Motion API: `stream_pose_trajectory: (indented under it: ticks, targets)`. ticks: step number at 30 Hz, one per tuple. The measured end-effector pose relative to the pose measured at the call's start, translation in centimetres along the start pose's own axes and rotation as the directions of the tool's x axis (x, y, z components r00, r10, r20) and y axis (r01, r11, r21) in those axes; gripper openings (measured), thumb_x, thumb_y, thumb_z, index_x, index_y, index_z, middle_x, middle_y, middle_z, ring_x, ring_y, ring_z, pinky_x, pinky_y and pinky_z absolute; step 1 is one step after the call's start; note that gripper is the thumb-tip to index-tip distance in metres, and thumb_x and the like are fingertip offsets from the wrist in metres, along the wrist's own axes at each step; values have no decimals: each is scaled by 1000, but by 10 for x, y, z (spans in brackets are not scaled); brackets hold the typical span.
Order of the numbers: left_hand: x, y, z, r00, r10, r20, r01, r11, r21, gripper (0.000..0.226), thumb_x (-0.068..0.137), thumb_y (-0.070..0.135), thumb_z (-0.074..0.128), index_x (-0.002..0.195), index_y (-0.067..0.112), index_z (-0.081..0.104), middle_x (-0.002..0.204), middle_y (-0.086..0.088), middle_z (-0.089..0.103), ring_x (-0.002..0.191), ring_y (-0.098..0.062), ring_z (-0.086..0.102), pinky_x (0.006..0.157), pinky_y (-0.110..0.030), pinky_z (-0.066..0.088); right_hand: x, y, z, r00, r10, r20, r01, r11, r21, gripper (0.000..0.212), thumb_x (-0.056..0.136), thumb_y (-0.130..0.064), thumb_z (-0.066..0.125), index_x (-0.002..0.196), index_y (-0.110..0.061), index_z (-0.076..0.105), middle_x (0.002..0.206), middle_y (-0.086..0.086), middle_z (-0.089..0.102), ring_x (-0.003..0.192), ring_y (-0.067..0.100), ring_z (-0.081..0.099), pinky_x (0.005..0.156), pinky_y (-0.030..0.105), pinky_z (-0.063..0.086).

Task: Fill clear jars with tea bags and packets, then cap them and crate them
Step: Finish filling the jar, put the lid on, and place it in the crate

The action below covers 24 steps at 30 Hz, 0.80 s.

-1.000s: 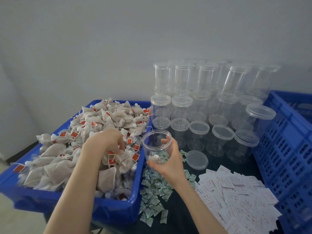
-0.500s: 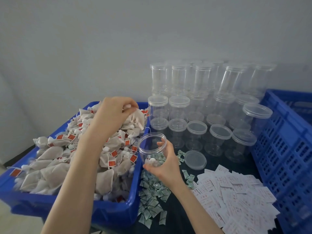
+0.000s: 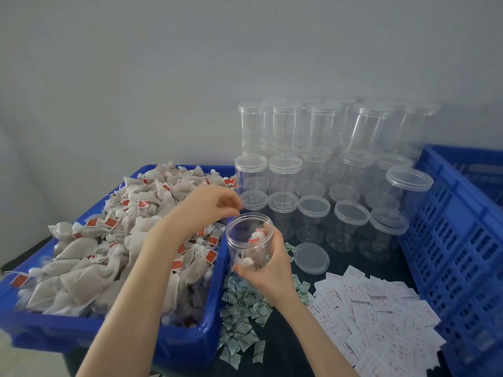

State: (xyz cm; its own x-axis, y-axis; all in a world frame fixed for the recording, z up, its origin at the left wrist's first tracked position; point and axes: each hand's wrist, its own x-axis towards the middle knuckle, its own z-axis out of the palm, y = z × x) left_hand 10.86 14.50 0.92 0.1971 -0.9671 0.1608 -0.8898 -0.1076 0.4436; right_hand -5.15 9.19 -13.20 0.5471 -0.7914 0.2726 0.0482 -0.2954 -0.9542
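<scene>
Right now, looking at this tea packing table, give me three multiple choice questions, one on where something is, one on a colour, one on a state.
1. Where does the loose lid lie?
A. On the table beside the held jar
B. In the tea bag bin
C. On the held jar

2. What colour is the bin that holds the tea bags?
A. Green
B. Blue
C. Red

3. The jar in the right hand is:
A. Capped
B. Full to the rim
C. Open, with tea bags inside

Answers: 1 A, it rests flat on the dark table; 2 B, its walls are blue; 3 C, the mouth is uncovered, bags low inside.
</scene>
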Motion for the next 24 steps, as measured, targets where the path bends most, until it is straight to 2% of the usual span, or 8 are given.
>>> stream_pose_trajectory:
  ticks: [2,3,6,8,13,16,20,24]
  targets:
    - [4,-26,-5,980,-144,-135,168,967,190,12,87,19,68,95,28,68,94,11,67,86,-4,63,85,-24,51,0,2,-2,1000,5,1,-5,1000,3,92,58,-19,92,125,-56,40,125,-18,58,117,4,59,94,23,54]
    - [4,-39,-5,963,-234,-134,265,916,302,14,88,17,67,101,22,69,101,4,67,91,-10,63,88,-29,52,0,2,-3,1000,5,4,-5,1000,0,94,59,-18,93,125,-55,39,128,-15,56,119,5,58,95,23,53]
    - [2,-69,13,884,-468,-5,415,778,472,27,85,22,69,112,18,67,108,-2,66,93,-16,62,85,-31,53,1,-1,-3,1000,5,21,-5,1000,0,95,60,-16,94,127,-51,38,133,-11,53,119,3,56,89,13,51]
    - [2,-75,24,857,-514,27,431,745,510,29,84,26,71,112,19,67,102,0,66,87,-15,62,79,-28,54,1,-4,-1,999,15,32,-15,1000,16,96,60,-16,94,132,-46,38,134,-9,52,119,2,56,83,9,50]
    - [10,-84,39,897,-433,-87,386,674,630,39,84,27,69,121,22,60,118,-2,59,104,-19,57,90,-34,51,-1,-11,1,998,21,55,-25,997,72,89,63,-15,92,128,-46,40,130,-11,53,108,-16,54,73,3,47]
    - [11,-86,42,908,-399,-129,365,600,712,27,85,35,69,110,25,69,129,-3,52,120,-22,48,102,-38,40,-4,-13,0,998,30,63,-34,997,71,87,61,-21,92,127,-45,41,132,-10,53,109,-16,53,75,3,47]
    - [10,-83,45,931,-322,-172,325,518,791,16,87,28,68,102,23,69,112,0,62,108,-19,54,99,-34,41,-5,-12,-1,997,40,61,-44,996,71,99,52,-34,90,137,-39,40,135,-9,52,114,-6,56,78,6,48]
    - [6,-83,46,947,-245,-206,308,525,793,13,87,26,68,100,23,65,97,2,62,98,-16,55,93,-31,43,-4,-10,-2,998,44,55,-47,998,48,99,49,-40,88,136,-41,39,134,-11,52,118,-1,55,80,6,48]
